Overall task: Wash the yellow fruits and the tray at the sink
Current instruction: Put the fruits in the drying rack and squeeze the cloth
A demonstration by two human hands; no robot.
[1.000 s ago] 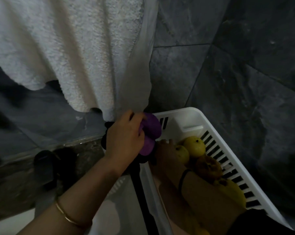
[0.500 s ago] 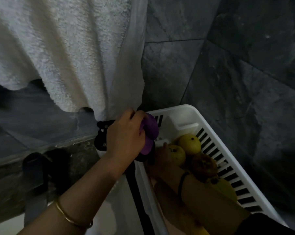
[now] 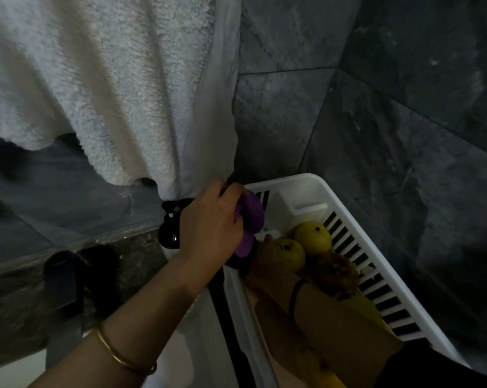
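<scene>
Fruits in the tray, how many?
4: two yellow fruits at the tray's far end, a browned fruit nearer, a yellow fruit against the slats. The right arm may hide more.

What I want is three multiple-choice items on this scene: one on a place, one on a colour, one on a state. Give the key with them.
1. The white towel hangs:
A) above the left hand
B) on the floor
C) over a chair

2. The object that the left hand grips is:
A) green
B) purple
C) red

3. The white tray is:
A) empty
B) upside down
C) holding yellow fruits

Key:
1 A: the towel's lower edge drapes just over the knuckles.
2 B: purple shows past the hand's curled fingers.
3 C: the fruits lie against the tray's slotted wall.
</scene>
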